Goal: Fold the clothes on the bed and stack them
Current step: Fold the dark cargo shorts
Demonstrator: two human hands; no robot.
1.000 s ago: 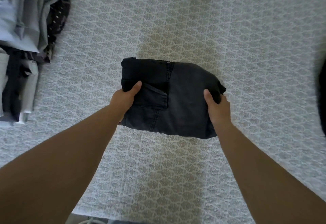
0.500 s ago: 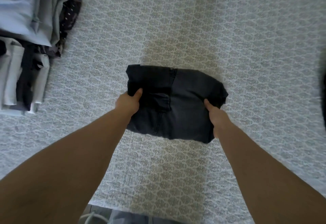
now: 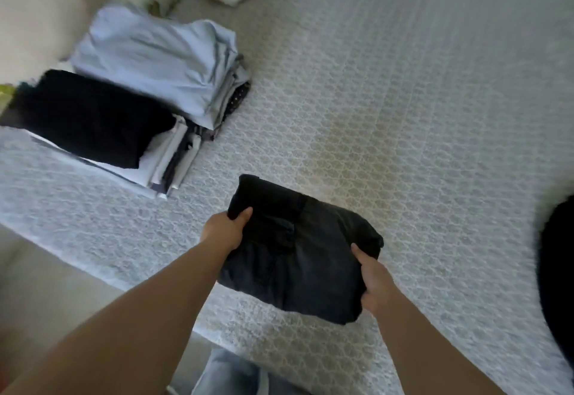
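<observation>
we grip the folded dark jeans [image 3: 306, 258] at both short ends, left hand [image 3: 224, 231] and right hand [image 3: 374, 279], long axis running left to right over the bed [image 3: 419, 115] near its front edge. fingers underneath are hidden. two stacks [image 3: 124, 99] sit far left.

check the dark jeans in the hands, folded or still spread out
Folded. The dark jeans form one compact thick bundle, with the left hand and right hand gripping opposite ends; no legs trail onto the bed.

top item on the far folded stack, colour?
Light blue garment tops that stack, plain, seen from the head view.
</observation>
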